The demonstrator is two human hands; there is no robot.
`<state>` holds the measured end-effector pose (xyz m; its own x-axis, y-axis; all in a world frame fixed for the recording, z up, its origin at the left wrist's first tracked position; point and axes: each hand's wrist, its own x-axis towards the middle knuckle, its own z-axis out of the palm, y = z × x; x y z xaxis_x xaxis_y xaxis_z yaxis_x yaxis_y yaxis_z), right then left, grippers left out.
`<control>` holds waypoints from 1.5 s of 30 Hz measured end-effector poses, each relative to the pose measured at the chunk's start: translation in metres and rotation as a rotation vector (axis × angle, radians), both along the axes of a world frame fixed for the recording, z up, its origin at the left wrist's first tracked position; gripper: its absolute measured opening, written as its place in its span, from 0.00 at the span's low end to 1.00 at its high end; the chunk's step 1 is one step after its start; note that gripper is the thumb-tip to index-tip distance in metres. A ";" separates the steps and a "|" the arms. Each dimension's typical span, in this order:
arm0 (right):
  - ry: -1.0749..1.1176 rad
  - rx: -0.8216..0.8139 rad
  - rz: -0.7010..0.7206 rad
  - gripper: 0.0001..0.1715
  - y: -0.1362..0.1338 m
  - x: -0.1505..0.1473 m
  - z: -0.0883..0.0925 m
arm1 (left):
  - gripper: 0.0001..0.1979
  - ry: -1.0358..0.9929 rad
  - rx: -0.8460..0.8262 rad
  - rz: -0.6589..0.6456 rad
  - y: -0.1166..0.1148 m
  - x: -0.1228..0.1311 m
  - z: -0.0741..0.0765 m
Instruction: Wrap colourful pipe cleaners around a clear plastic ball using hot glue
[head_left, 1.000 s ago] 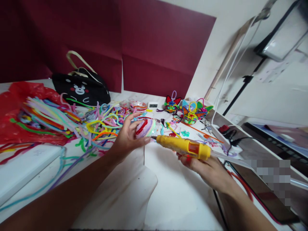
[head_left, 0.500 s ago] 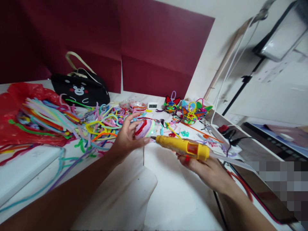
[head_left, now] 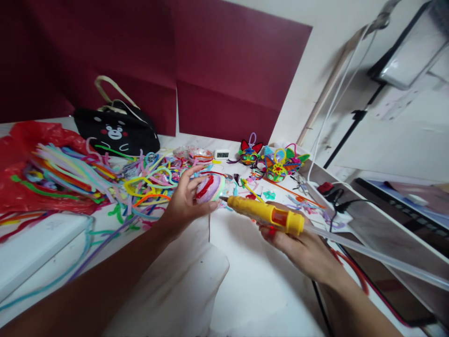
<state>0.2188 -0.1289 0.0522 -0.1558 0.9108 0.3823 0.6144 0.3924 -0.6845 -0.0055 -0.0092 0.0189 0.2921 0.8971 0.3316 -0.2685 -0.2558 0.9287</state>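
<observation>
My left hand (head_left: 187, 194) is closed around a rounded piece banded with pipe cleaners (head_left: 210, 188) in red, lilac and pale green; a clear part shows at its right side. In my right hand (head_left: 289, 241) is a yellow hot glue gun (head_left: 263, 213), gripped from below. A long translucent glue stick (head_left: 372, 255) sticks out of its back end. The gun's dark nozzle (head_left: 223, 199) points left and sits at the edge of the banded piece, beside my left thumb. Whether the tip touches it, I cannot tell.
Loose pipe cleaners (head_left: 150, 182) and a red plastic bag (head_left: 21, 187) lie at left, below a black bag (head_left: 115, 128). Finished cat-faced ornaments (head_left: 249, 154) stand at the back near a small digital clock (head_left: 221, 154). A phone (head_left: 382, 281) and power strip (head_left: 333, 201) are at right.
Very little differs. The glue gun and my right hand have shifted slightly left; my left hand keeps its grip on the banded piece in nearly the same place.
</observation>
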 end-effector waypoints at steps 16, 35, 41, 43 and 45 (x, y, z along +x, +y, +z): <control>-0.146 0.168 -0.062 0.04 0.008 0.000 0.004 | 0.47 0.012 -0.095 0.116 0.007 -0.001 -0.001; -0.512 -0.268 -0.079 0.21 0.015 0.004 -0.038 | 0.43 0.104 -0.046 0.126 -0.001 0.005 0.001; -0.522 -0.304 -0.055 0.28 0.004 0.002 -0.028 | 0.46 0.117 -0.032 0.091 0.000 0.005 -0.004; -0.438 -0.166 -0.056 0.26 0.003 -0.002 -0.016 | 0.48 0.137 -0.013 0.079 0.000 0.006 -0.005; -0.255 -0.100 -0.059 0.20 0.008 -0.011 -0.007 | 0.49 0.144 0.019 0.060 -0.001 0.007 -0.007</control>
<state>0.2077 -0.1206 0.0448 -0.1807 0.9525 0.2453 0.7919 0.2888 -0.5381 0.0013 -0.0099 0.0115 0.2837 0.9084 0.3070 -0.1161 -0.2853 0.9514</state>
